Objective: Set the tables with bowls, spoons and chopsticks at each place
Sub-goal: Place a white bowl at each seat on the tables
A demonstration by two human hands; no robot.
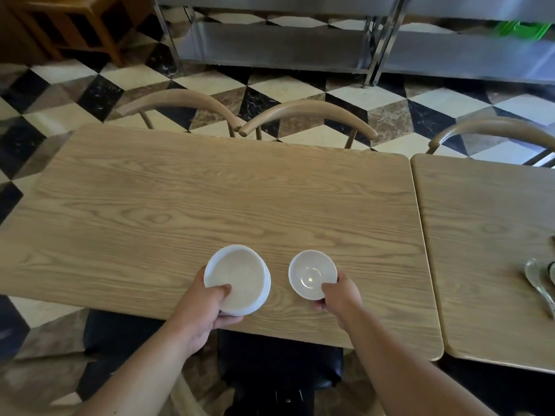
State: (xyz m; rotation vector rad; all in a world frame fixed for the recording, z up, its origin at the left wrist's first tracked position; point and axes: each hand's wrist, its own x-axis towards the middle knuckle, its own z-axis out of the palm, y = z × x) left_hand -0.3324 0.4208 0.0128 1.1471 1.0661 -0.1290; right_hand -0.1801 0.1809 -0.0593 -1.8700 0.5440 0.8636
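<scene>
My left hand grips a stack of white bowls by the near rim, thumb inside the top bowl, over the near side of the wooden table. A single small white bowl sits just to the right of the stack. My right hand holds that bowl at its near right rim, thumb on the inside. Whether either bowl rests on the table or hovers above it is unclear. A spoon lies at the right edge on the second table.
Two curved wooden chair backs stand at the table's far side, a third behind the right table. A dark seat is below the near edge. Steel shelving lines the far wall over a checkered floor.
</scene>
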